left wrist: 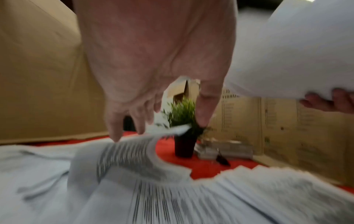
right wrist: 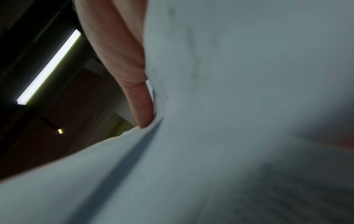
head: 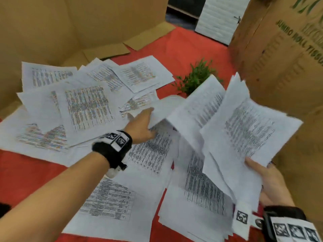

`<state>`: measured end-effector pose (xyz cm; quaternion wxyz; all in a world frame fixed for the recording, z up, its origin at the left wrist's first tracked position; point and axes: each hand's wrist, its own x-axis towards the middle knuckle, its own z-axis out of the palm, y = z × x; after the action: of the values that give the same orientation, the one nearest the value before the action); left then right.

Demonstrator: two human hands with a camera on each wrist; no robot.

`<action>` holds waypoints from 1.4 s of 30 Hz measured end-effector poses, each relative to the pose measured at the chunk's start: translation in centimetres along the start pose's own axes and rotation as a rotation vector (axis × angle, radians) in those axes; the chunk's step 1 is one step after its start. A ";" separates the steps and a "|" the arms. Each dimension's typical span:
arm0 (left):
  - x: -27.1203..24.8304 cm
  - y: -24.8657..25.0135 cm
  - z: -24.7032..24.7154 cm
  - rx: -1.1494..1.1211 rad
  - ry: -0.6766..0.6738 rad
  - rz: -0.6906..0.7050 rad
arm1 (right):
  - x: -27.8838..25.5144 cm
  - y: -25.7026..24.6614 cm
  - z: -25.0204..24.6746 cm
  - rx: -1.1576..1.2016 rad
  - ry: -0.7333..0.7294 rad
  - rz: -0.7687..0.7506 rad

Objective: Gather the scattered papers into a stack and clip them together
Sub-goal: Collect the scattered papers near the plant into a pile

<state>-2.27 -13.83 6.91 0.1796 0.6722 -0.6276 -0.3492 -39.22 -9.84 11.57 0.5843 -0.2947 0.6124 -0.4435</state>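
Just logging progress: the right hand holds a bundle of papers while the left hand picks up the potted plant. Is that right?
Not quite. The left hand is lifting a sheet from the scattered papers; the potted plant stands untouched beyond it, as the left wrist view shows. The right hand does hold a bundle of papers.

Printed white papers (head: 87,105) scattered, overlapping, flat across a red surface. A fanned bundle of sheets (head: 241,130) raised above them at the right, tilted up. One curled sheet (head: 164,109) lifted beside the bundle.

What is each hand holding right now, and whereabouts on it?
The right hand grips a bunch of gathered papers by their near bottom edge. The left hand pinches the edge of one sheet, lifting it off the pile.
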 end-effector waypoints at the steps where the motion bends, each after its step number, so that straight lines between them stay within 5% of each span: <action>1: 0.2 -0.6 1.2 0.136 -0.035 -0.032 | 0.1 1.3 -0.8 -0.035 0.063 0.007; 5: 1.7 -2.9 4.3 0.581 0.068 -0.098 | -0.3 6.1 -3.3 -0.095 0.240 0.084; 8: 3.7 -4.0 2.3 0.476 0.322 -0.216 | -0.4 8.8 -5.2 -0.194 0.304 0.139; 13: 6.0 -5.3 -1.9 0.330 0.482 -0.226 | -0.2 11.2 -6.3 -0.405 0.273 0.184; 19: 5.1 -1.5 -5.3 -0.127 0.789 0.034 | 0.7 11.1 -6.2 -0.575 0.353 0.049; 25: -0.3 5.9 -9.6 -0.557 0.608 0.409 | -0.1 8.7 -6.7 -0.272 0.371 -0.024; 27: -1.6 7.5 -10.0 -0.682 0.598 0.440 | -0.9 7.4 -6.7 -0.077 0.345 -0.036; 33: -0.2 4.9 -6.3 -1.214 0.650 -0.007 | -2.0 5.3 -5.8 0.236 0.219 -0.122; 37: 0.4 1.7 -2.1 -1.114 0.662 -0.301 | -1.8 6.2 -3.4 0.270 0.180 -0.088; 42: -0.4 -1.6 1.7 -1.077 0.582 -0.443 | -1.7 8.4 2.3 0.210 0.156 -0.025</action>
<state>-2.28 -12.87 4.68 0.5778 0.6689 -0.1370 -0.4472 -35.37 -5.15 5.11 0.5569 -0.2041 0.6023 -0.5342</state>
